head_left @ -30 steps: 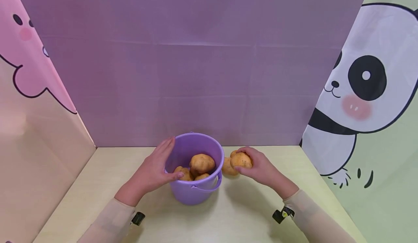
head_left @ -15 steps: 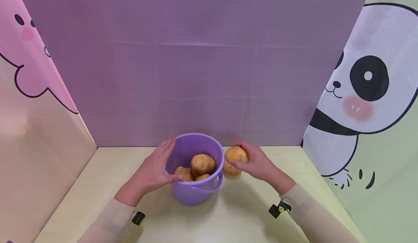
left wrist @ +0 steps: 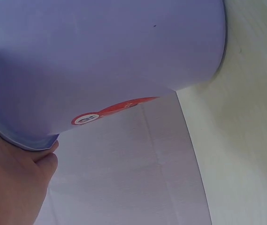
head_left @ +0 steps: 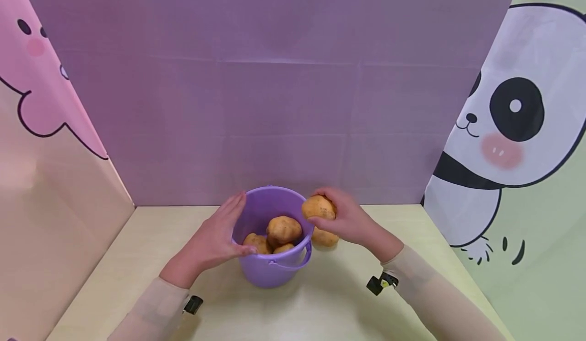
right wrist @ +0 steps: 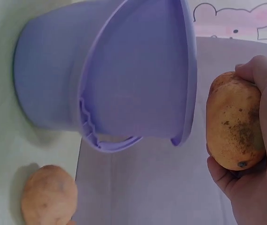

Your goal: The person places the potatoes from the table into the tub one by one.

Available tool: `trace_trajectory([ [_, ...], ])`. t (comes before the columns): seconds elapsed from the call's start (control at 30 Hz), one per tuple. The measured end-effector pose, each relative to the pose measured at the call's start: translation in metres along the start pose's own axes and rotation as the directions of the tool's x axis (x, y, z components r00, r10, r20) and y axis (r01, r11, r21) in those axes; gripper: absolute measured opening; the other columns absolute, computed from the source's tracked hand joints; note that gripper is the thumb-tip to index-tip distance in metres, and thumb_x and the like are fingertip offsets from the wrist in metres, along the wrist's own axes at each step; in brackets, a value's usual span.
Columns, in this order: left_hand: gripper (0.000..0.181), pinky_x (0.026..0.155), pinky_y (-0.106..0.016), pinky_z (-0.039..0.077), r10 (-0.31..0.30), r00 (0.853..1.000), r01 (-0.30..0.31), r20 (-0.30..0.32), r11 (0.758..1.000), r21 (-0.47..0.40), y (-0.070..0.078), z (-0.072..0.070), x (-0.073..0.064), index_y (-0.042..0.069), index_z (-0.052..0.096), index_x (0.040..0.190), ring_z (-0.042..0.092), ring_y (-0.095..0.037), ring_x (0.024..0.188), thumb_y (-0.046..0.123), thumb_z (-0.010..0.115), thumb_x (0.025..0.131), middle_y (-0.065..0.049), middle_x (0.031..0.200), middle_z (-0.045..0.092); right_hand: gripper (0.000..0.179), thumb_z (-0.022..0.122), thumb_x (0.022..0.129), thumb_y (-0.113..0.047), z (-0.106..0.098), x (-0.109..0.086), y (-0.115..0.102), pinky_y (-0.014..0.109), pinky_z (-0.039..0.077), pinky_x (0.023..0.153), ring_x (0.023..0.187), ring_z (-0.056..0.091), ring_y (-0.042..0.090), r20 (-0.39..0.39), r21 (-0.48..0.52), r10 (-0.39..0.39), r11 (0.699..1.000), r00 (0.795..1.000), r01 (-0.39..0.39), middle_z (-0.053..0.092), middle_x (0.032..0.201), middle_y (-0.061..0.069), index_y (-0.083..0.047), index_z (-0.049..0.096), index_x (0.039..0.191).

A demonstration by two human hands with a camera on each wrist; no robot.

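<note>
A purple bucket (head_left: 274, 270) stands on the pale table and holds several potatoes (head_left: 284, 229). My left hand (head_left: 220, 236) rests against the bucket's left side, fingers straight along the wall and thumb on the rim; the left wrist view shows the bucket wall (left wrist: 100, 61) close up. My right hand (head_left: 343, 221) grips a potato (head_left: 318, 207) lifted just above the bucket's right rim, and that held potato (right wrist: 234, 124) shows beside the bucket (right wrist: 124, 79) in the right wrist view. One more potato (head_left: 326, 237) lies on the table right of the bucket, the same lying potato (right wrist: 49, 194) seen from the right wrist.
A purple backdrop (head_left: 274, 86) closes off the rear of the table (head_left: 320, 305). A pink cartoon panel (head_left: 41, 102) stands on the left and a panda panel (head_left: 513, 127) on the right. The bucket's handle (head_left: 293, 264) hangs down at its front.
My right hand has lifted its potato off the table and carried it left and up to the bucket's right rim. The left hand and bucket have stayed put.
</note>
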State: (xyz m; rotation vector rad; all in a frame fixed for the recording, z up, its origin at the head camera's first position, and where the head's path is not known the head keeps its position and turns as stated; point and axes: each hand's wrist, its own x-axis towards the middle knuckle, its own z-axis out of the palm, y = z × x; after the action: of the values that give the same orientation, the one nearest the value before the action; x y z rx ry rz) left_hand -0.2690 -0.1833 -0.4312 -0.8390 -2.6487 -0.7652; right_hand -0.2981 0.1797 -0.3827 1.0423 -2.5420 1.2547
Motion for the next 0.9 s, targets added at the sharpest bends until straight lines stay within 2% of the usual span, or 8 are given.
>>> trace_trajectory([
  [0.13, 0.145, 0.128, -0.068, 0.031, -0.008, 1.000, 0.008, 0.003, 1.000, -0.008, -0.001, 0.000, -0.001, -0.010, 0.026, 0.170, 0.022, -0.047, 0.166, 0.093, 0.071, 0.079, -0.027, 0.179, 0.025, 0.043, 0.087, 0.096, -0.029, 0.005, 0.010, -0.008, 0.035, 0.065, 0.076, 0.097, 0.070, 0.018, 0.016, -0.052, -0.038, 0.998, 0.999, 0.039, 0.071, 0.117, 0.000, -0.014, 0.069, 0.131],
  [0.23, 0.146, 0.128, -0.068, 0.031, -0.007, 1.000, 0.007, -0.002, 1.000, -0.018, -0.001, 0.001, -0.002, -0.010, 0.026, 0.170, 0.022, -0.047, 0.166, 0.095, 0.070, 0.078, -0.027, 0.179, 0.025, 0.044, 0.088, 0.095, -0.030, 0.009, 0.018, -0.013, 0.035, 0.064, 0.079, 0.102, 0.068, 0.018, 0.032, -0.085, -0.059, 0.994, 0.998, 0.061, 0.071, 0.120, -0.002, -0.015, 0.069, 0.132],
  [0.43, 0.148, 0.127, -0.069, 0.031, 0.003, 1.000, -0.003, -0.014, 1.000, -0.025, -0.001, 0.002, -0.002, -0.011, 0.028, 0.169, 0.024, -0.048, 0.165, 0.099, 0.064, 0.077, -0.028, 0.178, 0.027, 0.048, 0.088, 0.095, -0.031, 0.019, 0.033, -0.016, 0.035, 0.063, 0.088, 0.108, 0.068, 0.018, 0.084, -0.089, -0.064, 0.994, 0.994, 0.071, 0.072, 0.124, -0.001, -0.012, 0.069, 0.135],
  [0.67, 0.144, 0.127, -0.069, 0.031, -0.010, 1.000, 0.010, -0.007, 1.000, -0.029, 0.000, 0.001, -0.002, -0.009, 0.028, 0.170, 0.023, -0.047, 0.166, 0.092, 0.073, 0.079, -0.026, 0.179, 0.026, 0.049, 0.089, 0.095, -0.031, 0.029, 0.045, -0.016, 0.035, 0.062, 0.090, 0.110, 0.068, 0.019, 0.121, -0.124, -0.130, 0.982, 0.984, 0.145, 0.072, 0.125, 0.002, -0.009, 0.069, 0.134],
  [0.9, 0.146, 0.126, -0.070, 0.033, -0.009, 1.000, 0.008, -0.012, 1.000, -0.025, 0.001, 0.001, -0.002, -0.009, 0.027, 0.170, 0.025, -0.049, 0.165, 0.098, 0.064, 0.078, -0.026, 0.179, 0.027, 0.046, 0.089, 0.095, -0.032, 0.035, 0.053, -0.024, 0.033, 0.060, 0.090, 0.106, 0.068, 0.017, 0.163, -0.149, -0.183, 0.967, 0.969, 0.208, 0.073, 0.120, 0.002, -0.010, 0.070, 0.130],
])
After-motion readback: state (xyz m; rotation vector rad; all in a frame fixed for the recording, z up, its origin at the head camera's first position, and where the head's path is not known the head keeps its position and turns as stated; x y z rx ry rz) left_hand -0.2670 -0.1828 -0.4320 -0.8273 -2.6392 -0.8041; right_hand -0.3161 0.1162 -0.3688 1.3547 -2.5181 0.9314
